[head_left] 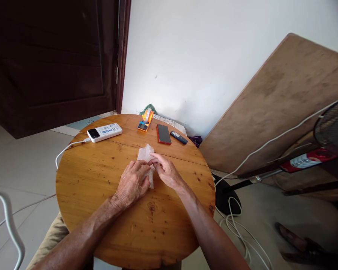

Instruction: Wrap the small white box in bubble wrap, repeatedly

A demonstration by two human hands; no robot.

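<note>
A small piece of translucent white plastic wrap [145, 153], perhaps bubble wrap, lies crumpled near the middle of the round wooden table. My left hand [132, 180] rests over its left side, fingers curled onto it and holding it against the tabletop. From the right, my right hand [166, 170] reaches in, with thumb and fingers bent together on the wrap close to my left fingertips. Both hands cover part of the wrap, and whether anything is inside it I cannot tell.
Toward the back of the table [87, 195] are a white power bank [104, 132] with a cable, an orange tape dispenser [145, 120], a red-edged phone [163, 134] and a dark blue handheld device [178, 137]. A fan [334, 123] and loose cables [233, 221] stand at the right.
</note>
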